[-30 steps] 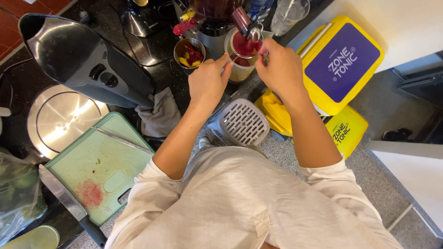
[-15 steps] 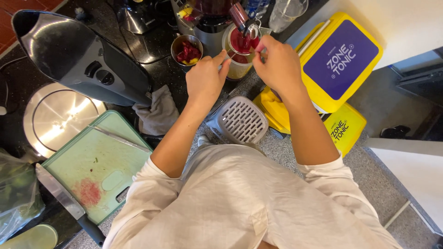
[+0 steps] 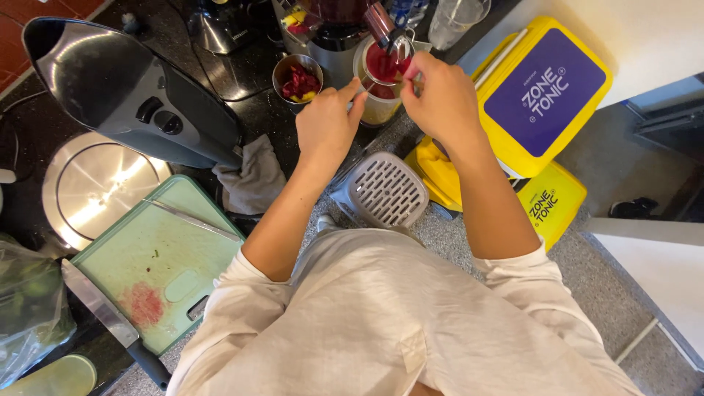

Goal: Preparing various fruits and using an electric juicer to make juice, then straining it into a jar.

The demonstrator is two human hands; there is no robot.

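A pale cup (image 3: 378, 110) stands on the dark counter under a juicer's red spout (image 3: 379, 20), with a small strainer (image 3: 381, 64) full of red pulp resting on its rim. My left hand (image 3: 326, 126) has its fingertips pressed together at the strainer's near rim. Over the strainer's right side, my right hand (image 3: 440, 99) pinches a small metal utensil (image 3: 400, 48). To the left of the cup sits a small metal bowl (image 3: 297, 79) with red and yellow fruit pieces.
A large black and silver appliance (image 3: 125, 95), a round steel plate (image 3: 95, 191) and a grey cloth (image 3: 253, 180) lie to the left. A green cutting board (image 3: 158, 257) with a red stain and a knife (image 3: 110, 319) sit near me. Yellow bins (image 3: 543, 95) stand on the floor at right.
Both hands stay at the cup and strainer, shifting only slightly. My left fingertips have closed in on the strainer's rim.
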